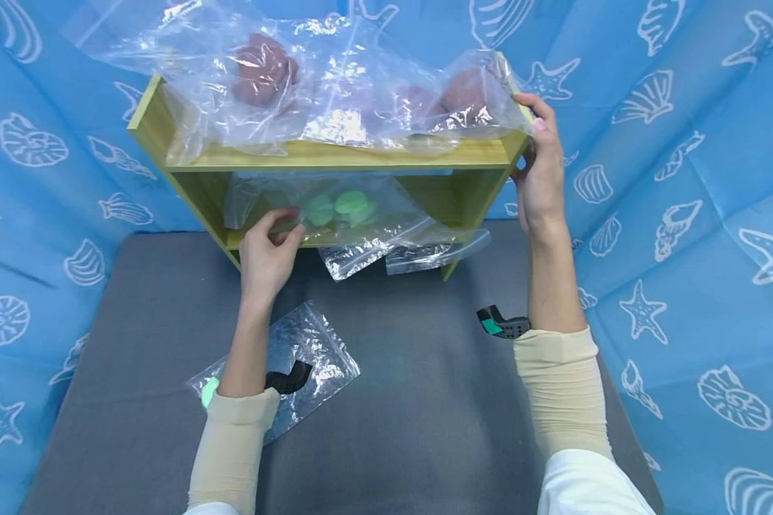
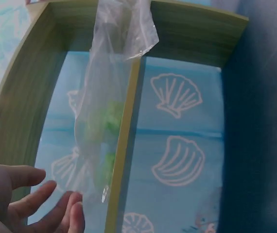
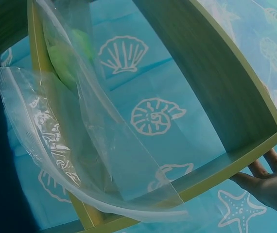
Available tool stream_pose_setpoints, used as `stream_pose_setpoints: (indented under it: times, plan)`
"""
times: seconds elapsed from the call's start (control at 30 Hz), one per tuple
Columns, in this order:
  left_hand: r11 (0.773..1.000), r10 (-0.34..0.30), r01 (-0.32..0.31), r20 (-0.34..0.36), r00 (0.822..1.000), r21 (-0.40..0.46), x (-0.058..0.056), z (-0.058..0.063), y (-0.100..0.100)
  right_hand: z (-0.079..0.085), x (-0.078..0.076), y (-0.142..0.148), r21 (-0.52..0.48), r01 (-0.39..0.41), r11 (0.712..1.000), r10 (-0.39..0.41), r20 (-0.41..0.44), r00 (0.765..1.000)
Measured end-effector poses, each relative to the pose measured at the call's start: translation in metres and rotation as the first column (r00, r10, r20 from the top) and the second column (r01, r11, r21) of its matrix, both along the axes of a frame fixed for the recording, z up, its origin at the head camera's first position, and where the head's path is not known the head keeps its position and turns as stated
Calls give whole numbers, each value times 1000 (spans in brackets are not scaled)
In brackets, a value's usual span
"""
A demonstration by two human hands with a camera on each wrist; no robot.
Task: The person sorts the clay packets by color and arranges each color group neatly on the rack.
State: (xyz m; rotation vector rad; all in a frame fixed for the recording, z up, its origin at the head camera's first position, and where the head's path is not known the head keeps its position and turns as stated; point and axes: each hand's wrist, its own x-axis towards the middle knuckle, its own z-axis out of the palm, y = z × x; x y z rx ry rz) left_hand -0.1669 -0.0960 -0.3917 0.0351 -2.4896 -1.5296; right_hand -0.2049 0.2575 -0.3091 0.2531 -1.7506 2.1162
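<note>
A wooden two-tier shelf (image 1: 393, 157) stands at the back of the table. My right hand (image 1: 541, 172) grips the upper part of its right side panel; in the right wrist view its fingers (image 3: 265, 167) lie against the panel's outer edge. On the lower board rests a clear zip bag (image 3: 124, 155) holding light green pieces (image 1: 354, 206), its zip end hanging over the front edge. My left hand (image 1: 267, 250) is at the left end of this bag. The left wrist view shows its fingers (image 2: 56, 213) loosely bent, with nothing between them.
Clear bags (image 1: 341, 93) with reddish-brown lumps (image 1: 264, 71) cover the upper board. Another clear zip bag (image 1: 322, 350) lies on the grey table (image 1: 412, 400) under the left forearm, beside a light green piece (image 1: 209, 392). Blue shell-print cloth (image 1: 683, 214) hangs behind and at both sides.
</note>
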Motion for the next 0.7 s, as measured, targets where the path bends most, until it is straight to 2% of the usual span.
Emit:
stream_pose_setpoints:
  times: [0.13, 0.2, 0.27, 0.3, 0.4, 0.5, 0.53, 0.57, 0.7]
  plan:
    - [997, -33, 36, -45, 998, 65, 11, -6, -10, 0, 1, 0, 12, 6, 1000, -6, -7, 1000]
    - [990, -74, 83, -79, 994, 115, 16, -10, -16, 0, 0, 0, 8, 5, 1000, -5, -9, 1000]
    - [975, -123, 140, -104, 987, 173, 20, -15, -23, 0, 1, 0, 1, 4, 1000, -4, -9, 1000]
    - [956, -165, 194, -142, 976, 220, 17, -26, -29, 0, 1, 0, -1, 4, 1000, -4, -8, 1000]
    - [927, -226, 266, -175, 958, 265, 22, -33, -38, 0, 0, 0, -9, 2, 1000, -3, -5, 1000]
    - [920, -256, 299, -188, 948, 253, 30, -38, -47, 1, 0, 0, -4, 1, 1000, -1, -5, 1000]
    - [937, -246, 279, -168, 955, 212, 37, -31, -48, 1, 0, 0, -3, 0, 1000, 0, -5, 1000]
    - [941, -247, 278, -168, 954, 195, 41, -32, -50, 1, 0, 0, -2, 0, 1000, 0, -4, 1000]
    - [941, -284, 308, -166, 944, 142, 59, -32, -60, 1, 0, 0, -7, -3, 1000, 3, 4, 1000]
